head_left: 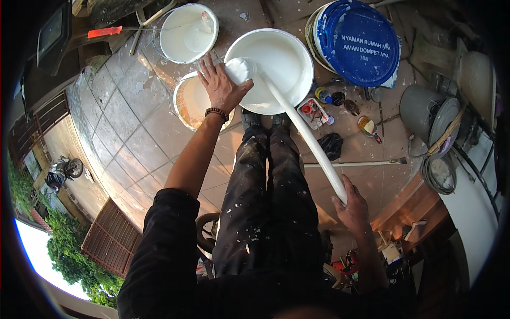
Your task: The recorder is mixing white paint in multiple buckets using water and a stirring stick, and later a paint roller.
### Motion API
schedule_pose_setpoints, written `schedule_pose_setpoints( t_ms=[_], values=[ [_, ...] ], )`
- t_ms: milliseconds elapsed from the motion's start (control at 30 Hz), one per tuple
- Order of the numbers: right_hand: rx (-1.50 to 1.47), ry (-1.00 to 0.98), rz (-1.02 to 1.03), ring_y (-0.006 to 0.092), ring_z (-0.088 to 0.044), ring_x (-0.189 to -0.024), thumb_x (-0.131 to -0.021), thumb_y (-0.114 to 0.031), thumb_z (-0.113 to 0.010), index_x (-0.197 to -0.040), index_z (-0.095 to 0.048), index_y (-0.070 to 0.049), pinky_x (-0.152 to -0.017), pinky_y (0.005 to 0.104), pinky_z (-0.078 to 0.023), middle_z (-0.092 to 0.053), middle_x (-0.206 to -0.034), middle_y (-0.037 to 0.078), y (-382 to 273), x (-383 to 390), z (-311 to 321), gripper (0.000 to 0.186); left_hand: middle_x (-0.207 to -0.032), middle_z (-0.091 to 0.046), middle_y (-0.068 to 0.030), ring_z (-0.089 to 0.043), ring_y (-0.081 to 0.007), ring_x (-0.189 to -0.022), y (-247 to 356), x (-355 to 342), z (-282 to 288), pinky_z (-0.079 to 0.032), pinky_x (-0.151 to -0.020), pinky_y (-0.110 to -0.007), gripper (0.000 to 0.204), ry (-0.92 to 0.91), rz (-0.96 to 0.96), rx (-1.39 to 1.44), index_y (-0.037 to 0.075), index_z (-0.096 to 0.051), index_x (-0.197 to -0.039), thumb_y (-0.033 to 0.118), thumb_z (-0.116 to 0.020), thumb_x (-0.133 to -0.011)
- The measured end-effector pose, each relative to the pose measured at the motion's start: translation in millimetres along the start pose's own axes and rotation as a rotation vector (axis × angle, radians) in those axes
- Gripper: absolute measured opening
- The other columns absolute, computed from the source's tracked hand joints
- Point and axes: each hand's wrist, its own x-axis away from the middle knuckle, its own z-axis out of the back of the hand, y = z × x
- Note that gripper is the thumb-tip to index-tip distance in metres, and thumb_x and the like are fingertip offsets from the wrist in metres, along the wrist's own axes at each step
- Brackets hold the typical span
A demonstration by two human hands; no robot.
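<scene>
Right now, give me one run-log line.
left hand: touching white round object | right hand: grips white pole, near end | pole: far end over white tub

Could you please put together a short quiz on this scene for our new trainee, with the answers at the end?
1. What does the right hand hold?
A) a bottle
B) the white pole
C) a hammer

2. True or false: the bucket with the blue lid stands to the right of the big white tub.

3. Fill in the missing word: the beaded bracelet is worn on the ____ wrist.

Key: 1. B; 2. True; 3. left
</scene>
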Motion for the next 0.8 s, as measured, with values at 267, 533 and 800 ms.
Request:
schedule_pose_setpoints(
  t_ms=[267, 533, 800],
  values=[
    [0.005, -0.003, 0.026, 0.0384, -0.062, -0.11, -0.084, -0.017, -0.071, -0.148, -0.035, -0.009, -0.094, 0.0448, -0.051, -0.059, -0.124, 0.021, -3.5, -1.4, 1.5, 0.073, -0.159, -0.012, -0.0279, -0.004, -0.0468, -0.149, -3.7, -0.6, 0.4, -0.005, -0.119, -0.06, 0.094, -0.019, 0.029, 0.025, -0.01, -0.045, -0.127, 0.051, -0.075, -0.063],
    [0.01, -0.008, 0.001, 0.0387, -0.062, -0.108, -0.084, -0.015, -0.071, -0.147, -0.036, -0.01, -0.093, 0.045, -0.052, -0.06, -0.122, 0.021, -6.7, -1.4, 1.8, 0.072, -0.159, -0.012, -0.0284, -0.004, -0.0478, -0.148, -3.0, -1.2, 2.7, -0.006, -0.118, -0.061, 0.093, -0.019, 0.028, 0.033, -0.01, -0.045, -0.126, 0.051, -0.076, -0.064],
    [0.016, 0.016, 0.042, 0.0394, -0.063, -0.107, -0.084, -0.015, -0.072, -0.147, -0.035, -0.01, -0.092, 0.0454, -0.052, -0.06, -0.12, 0.021, -2.3, -1.8, -1.6, 0.074, -0.159, -0.012, -0.0283, -0.004, -0.0476, -0.148, -3.6, -1.3, 1.0, -0.006, -0.118, -0.06, 0.094, -0.014, 0.022, 0.028, -0.01, -0.045, -0.127, 0.051, -0.076, -0.064]
  ],
)
